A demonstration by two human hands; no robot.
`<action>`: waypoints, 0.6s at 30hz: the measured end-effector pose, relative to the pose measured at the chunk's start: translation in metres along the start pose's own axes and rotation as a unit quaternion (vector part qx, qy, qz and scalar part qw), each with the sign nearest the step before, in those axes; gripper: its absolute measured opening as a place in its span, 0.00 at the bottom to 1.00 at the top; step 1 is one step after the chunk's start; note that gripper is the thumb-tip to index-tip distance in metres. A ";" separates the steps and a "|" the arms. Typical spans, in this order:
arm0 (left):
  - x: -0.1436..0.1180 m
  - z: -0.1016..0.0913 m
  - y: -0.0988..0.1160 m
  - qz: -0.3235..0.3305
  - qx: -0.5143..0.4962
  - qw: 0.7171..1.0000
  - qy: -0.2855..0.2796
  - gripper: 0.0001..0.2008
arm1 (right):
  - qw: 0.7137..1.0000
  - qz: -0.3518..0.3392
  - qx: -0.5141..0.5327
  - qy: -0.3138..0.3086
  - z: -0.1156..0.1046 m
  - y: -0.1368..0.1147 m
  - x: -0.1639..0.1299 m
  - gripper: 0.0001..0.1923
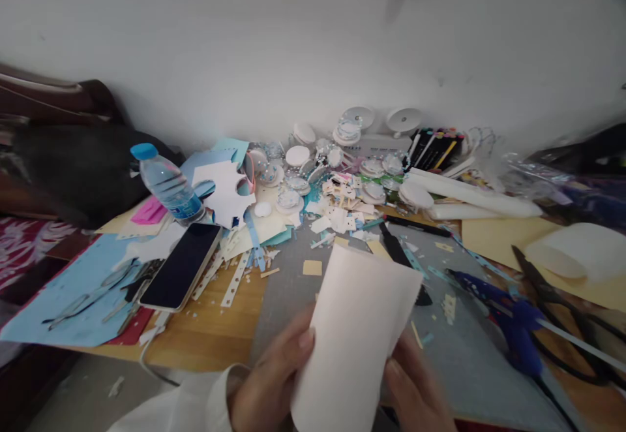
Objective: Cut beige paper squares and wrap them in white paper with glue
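My left hand (274, 380) and right hand (415, 393) pinch a white card (355, 334) above the grey mat (288, 288); held only by its edges, it may buckle or slip onto the glue gun (508, 321) nearby

No text, brand or number can be read anywhere; the blue label on the water bottle (171, 187) is too blurred to make out.
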State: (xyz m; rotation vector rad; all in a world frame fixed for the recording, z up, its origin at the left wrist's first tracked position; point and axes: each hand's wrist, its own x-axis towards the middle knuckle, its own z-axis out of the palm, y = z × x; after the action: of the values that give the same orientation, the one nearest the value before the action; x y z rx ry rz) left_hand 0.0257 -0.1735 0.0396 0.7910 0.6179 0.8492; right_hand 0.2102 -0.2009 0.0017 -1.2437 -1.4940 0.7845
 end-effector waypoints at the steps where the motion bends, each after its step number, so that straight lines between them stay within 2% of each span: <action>1: 0.001 0.002 -0.003 0.007 -0.017 1.000 0.008 0.20 | 0.999 0.019 0.032 -0.006 -0.001 -0.003 0.000 0.18; 4: 0.004 0.001 -0.014 0.038 -0.028 0.997 0.064 0.16 | 0.988 0.043 0.145 -0.009 -0.001 -0.011 0.002 0.15; 6: 0.003 -0.004 -0.022 0.029 -0.034 0.996 0.074 0.18 | 0.986 0.035 0.163 -0.024 0.001 -0.015 0.004 0.18; 8: 0.002 -0.011 -0.028 0.008 -0.024 0.998 0.053 0.23 | 0.988 0.027 0.146 -0.033 0.004 -0.016 0.005 0.25; 9: 0.001 -0.014 -0.029 0.005 -0.009 0.999 0.041 0.25 | 0.991 0.030 0.131 -0.028 0.004 -0.017 0.006 0.25; 13: -0.002 -0.022 -0.026 0.005 0.028 1.000 -0.001 0.30 | 0.993 0.080 0.069 0.049 0.000 -0.018 0.007 0.08; 16: -0.001 -0.022 -0.024 -0.018 0.003 1.000 -0.019 0.32 | 0.989 0.113 0.051 0.086 -0.005 -0.016 0.004 0.10; 18: 0.001 -0.020 -0.024 -0.006 0.023 1.000 -0.013 0.31 | 0.989 0.113 0.067 0.067 -0.005 -0.016 0.002 0.09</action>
State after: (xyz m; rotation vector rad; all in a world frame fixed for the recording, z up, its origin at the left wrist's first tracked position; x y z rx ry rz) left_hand 0.0207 -0.1758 0.0090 0.8376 0.6197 0.8140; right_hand 0.2099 -0.2040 0.0178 -1.3511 -1.1868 0.9157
